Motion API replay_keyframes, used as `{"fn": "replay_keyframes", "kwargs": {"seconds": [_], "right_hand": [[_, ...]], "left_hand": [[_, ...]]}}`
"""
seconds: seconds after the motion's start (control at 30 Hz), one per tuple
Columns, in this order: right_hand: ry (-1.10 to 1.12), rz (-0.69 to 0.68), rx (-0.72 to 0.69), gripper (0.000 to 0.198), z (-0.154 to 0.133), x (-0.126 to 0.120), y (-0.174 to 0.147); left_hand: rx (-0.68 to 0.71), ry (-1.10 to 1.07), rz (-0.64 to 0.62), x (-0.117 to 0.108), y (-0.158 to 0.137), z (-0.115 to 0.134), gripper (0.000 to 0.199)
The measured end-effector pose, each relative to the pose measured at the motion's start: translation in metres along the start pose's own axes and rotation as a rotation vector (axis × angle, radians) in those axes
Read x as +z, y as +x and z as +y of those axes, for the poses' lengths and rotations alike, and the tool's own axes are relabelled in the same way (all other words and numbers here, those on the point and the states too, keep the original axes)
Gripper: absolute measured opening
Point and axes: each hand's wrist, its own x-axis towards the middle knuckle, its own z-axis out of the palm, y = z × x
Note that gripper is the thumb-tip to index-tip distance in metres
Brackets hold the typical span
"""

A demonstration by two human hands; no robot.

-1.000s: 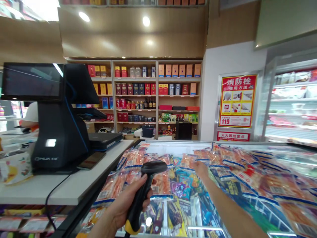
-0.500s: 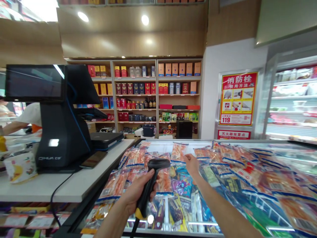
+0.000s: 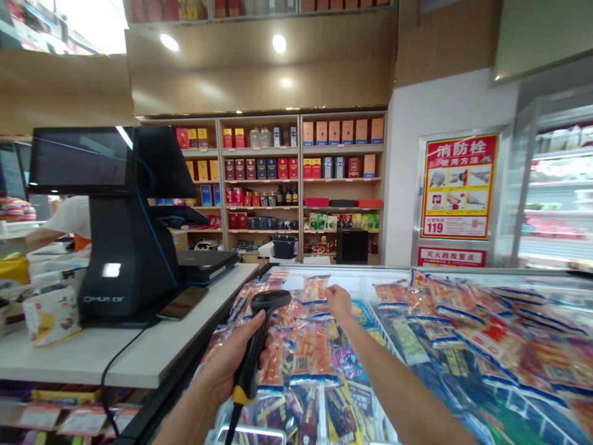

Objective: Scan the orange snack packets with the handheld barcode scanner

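Note:
My left hand [image 3: 241, 352] is wrapped round the grip of a black barcode scanner [image 3: 252, 355] with a yellow band near its cord. The scanner's head is raised above the packets in the glass-topped display freezer [image 3: 291, 271]. Further off, my right hand [image 3: 340, 301] pinches the right edge of a clear plastic packet of orange-and-white food [image 3: 315, 288]. Its fingertips are partly turned from view. Similar blue-edged packets, such as the barcoded packet [image 3: 311, 355] beside the scanner, lie spread beneath both hands, over colourful wrapped goods [image 3: 345, 402].
To the left, a white counter [image 3: 134, 364] carries a checkout terminal [image 3: 125, 247], a phone [image 3: 183, 303] and a patterned paper container [image 3: 50, 315]. More packets [image 3: 500, 340] fill the freezer's right side. Another person's arm [image 3: 60, 228] shows behind the terminal. Shelves of boxes [image 3: 259, 167] stand beyond.
My right hand has moved left with the pinched packet. The scanner in my left hand has also shifted left and slightly down. My view has turned a little left.

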Motion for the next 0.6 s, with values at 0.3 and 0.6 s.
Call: {"fn": "replay_keyframes", "kwargs": {"seconds": [0.3,0.6], "right_hand": [[-0.136,-0.100,-0.092,0.040,-0.006,0.030,0.012],[-0.413,0.043,0.003,0.033,0.087,-0.052,0.012]], "left_hand": [[-0.027,0.003,0.004,0.001,0.004,-0.002,0.030],[-0.056,0.016,-0.050,0.036,0.008,-0.021,0.035]]}}
